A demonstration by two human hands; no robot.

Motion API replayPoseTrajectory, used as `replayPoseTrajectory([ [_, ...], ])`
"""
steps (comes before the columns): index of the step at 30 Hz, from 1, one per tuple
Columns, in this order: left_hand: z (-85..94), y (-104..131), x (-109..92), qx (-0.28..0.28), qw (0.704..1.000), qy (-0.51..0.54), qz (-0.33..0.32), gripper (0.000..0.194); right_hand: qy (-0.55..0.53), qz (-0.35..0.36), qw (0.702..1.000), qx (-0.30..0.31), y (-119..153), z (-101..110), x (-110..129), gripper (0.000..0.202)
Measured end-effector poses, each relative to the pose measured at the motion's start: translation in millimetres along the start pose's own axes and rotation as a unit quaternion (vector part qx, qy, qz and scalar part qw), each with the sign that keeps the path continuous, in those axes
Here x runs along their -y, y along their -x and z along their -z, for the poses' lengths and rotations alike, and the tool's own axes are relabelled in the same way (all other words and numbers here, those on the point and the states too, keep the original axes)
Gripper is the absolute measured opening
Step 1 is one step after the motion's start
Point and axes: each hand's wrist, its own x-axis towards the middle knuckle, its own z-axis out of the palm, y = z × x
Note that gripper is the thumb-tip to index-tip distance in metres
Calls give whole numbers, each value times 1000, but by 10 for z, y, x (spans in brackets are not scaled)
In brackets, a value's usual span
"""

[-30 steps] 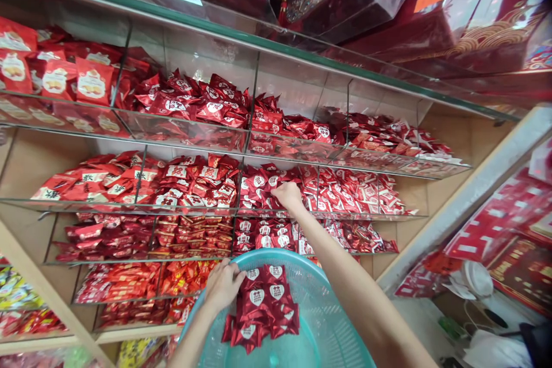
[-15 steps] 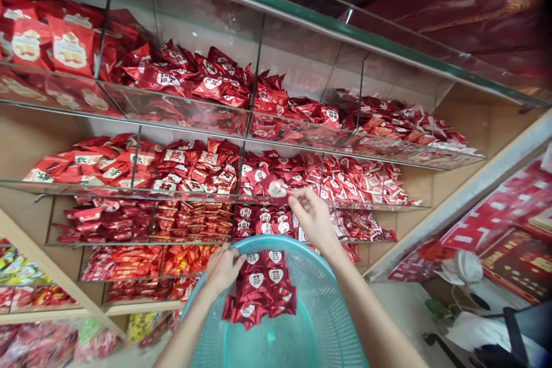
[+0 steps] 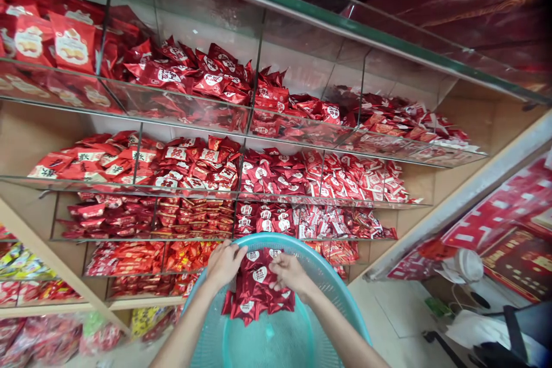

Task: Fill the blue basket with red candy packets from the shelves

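A turquoise plastic basket (image 3: 328,322) stands below the shelves, with several dark red wrapped packets (image 3: 246,306) in rows against its far side; each has a white heart-shaped label. My left hand (image 3: 225,264) is closed over the basket's far left rim, its thumb beside the packets. My right hand (image 3: 290,276) is inside the basket over the right part of the pile. Its fingers are curled together at a red packet (image 3: 260,274), partly hiding the ones beneath.
Glass-fronted shelves (image 3: 241,195) full of red packets rise in front, divided into compartments. A slanting wooden upright (image 3: 47,253) is at the left. To the right are a tiled floor (image 3: 392,305), a white cup-like object (image 3: 468,266) and a black chair part (image 3: 513,339).
My right hand has come down from the middle shelf into the basket, carrying a packet with a heart label. My left hand has stayed on the rim.
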Motion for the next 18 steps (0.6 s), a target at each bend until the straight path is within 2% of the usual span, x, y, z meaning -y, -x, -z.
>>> replayPoseTrajectory([
  [5, 11, 6, -2, 0, 1000, -3, -3, 45, -59, -20, 998, -5, -6, -68, -64, 15],
  [12, 19, 5, -19, 0, 1000, -4, -5, 41, 19, -50, 998, -13, -15, -130, -95, 12],
  [18, 45, 25, -2, 17, 1000, 18, -8, 44, -30, -55, 998, -25, -51, -148, -129, 11],
])
